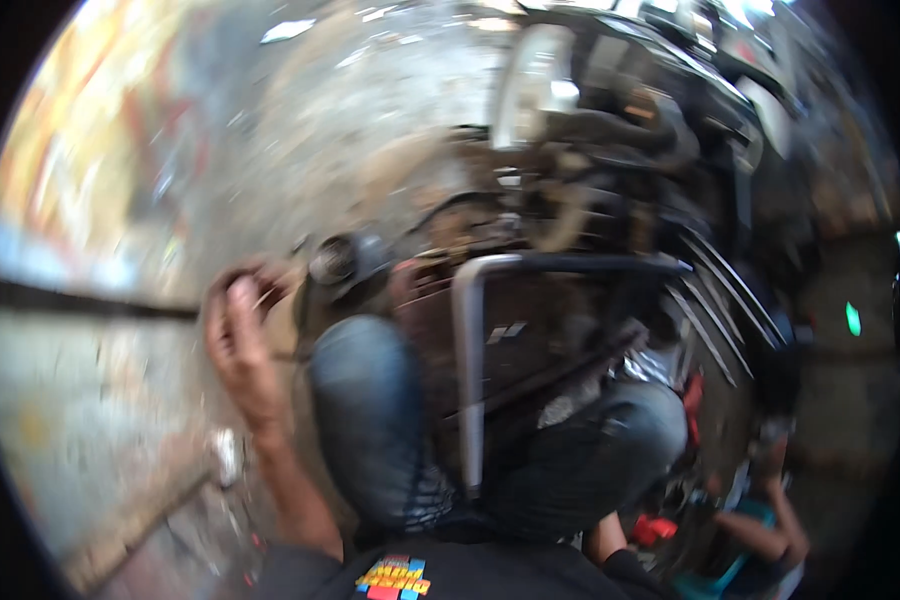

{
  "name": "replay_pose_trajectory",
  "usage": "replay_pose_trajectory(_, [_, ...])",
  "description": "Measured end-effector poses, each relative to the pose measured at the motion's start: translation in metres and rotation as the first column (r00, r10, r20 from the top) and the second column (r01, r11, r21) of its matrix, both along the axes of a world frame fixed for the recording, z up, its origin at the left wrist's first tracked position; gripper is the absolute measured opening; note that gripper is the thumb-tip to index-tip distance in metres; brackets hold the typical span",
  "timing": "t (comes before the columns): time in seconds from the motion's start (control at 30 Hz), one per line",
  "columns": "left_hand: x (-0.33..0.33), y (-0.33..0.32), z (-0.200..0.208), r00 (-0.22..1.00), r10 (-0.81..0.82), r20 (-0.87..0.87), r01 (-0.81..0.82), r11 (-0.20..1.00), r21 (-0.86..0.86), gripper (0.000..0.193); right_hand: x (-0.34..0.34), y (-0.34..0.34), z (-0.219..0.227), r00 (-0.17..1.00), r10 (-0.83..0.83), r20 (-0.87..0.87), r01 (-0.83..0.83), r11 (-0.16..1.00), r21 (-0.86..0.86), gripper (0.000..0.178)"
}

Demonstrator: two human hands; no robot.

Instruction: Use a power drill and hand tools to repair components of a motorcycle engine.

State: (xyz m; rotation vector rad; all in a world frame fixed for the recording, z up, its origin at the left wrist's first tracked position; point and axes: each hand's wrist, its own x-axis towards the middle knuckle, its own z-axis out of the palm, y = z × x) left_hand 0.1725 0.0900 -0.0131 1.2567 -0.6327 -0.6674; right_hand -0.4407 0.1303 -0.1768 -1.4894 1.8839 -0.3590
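Observation:
Beside my bent left knee, my left hand [242, 315] is raised with its fingers curled. Motion smears it, so I cannot tell whether anything is in its grasp. Close to its fingertips stands a dark, round, cup-like metal part [336, 260]. A tan, flat-looking piece [286, 312] shows between the hand and that part. Of my right arm only a short stretch of forearm [606, 537] appears under my right thigh; the hand itself is hidden. A bent silver metal tube frame [470, 380] stands between my knees, with a dark brown panel [530, 350] behind it.
Blurred motorcycle-like machinery [610, 130] fills the far middle and right. Several thin metal rods [725, 290] lie to the right. At the lower right another person's arm [770, 525] shows near a red object [654, 528]. A pale, stained wall-like surface [90, 400] stands left.

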Motion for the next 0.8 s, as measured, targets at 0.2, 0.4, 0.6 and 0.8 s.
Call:
replay_pose_trajectory(0.2, [0.074, 0.042, -0.234, 0.725, -0.219, 0.653, -0.332, 0.720, 0.610, 0.032, -0.006, 0.046, 0.000, 0.987, -0.162, -0.003, 0.160, 0.978, -0.130, 0.033])
replay_pose_trajectory(0.4, [0.067, 0.038, -0.234, 0.623, -0.292, 0.726, -0.335, 0.738, 0.585, 0.031, 0.034, 0.040, 0.022, 0.979, -0.205, 0.006, 0.203, 0.966, -0.157, 0.034])
replay_pose_trajectory(0.6, [0.096, 0.073, -0.226, 0.535, -0.314, 0.784, -0.407, 0.718, 0.565, 0.030, 0.043, 0.008, 0.152, 0.787, -0.521, 0.330, 0.606, 0.755, -0.253, 0.016])
replay_pose_trajectory(0.8, [0.133, 0.108, -0.166, 0.871, 0.094, 0.483, -0.333, 0.834, 0.439, 0.027, 0.093, -0.014, 0.269, 0.887, -0.046, 0.460, 0.426, 0.466, -0.775, 0.014])
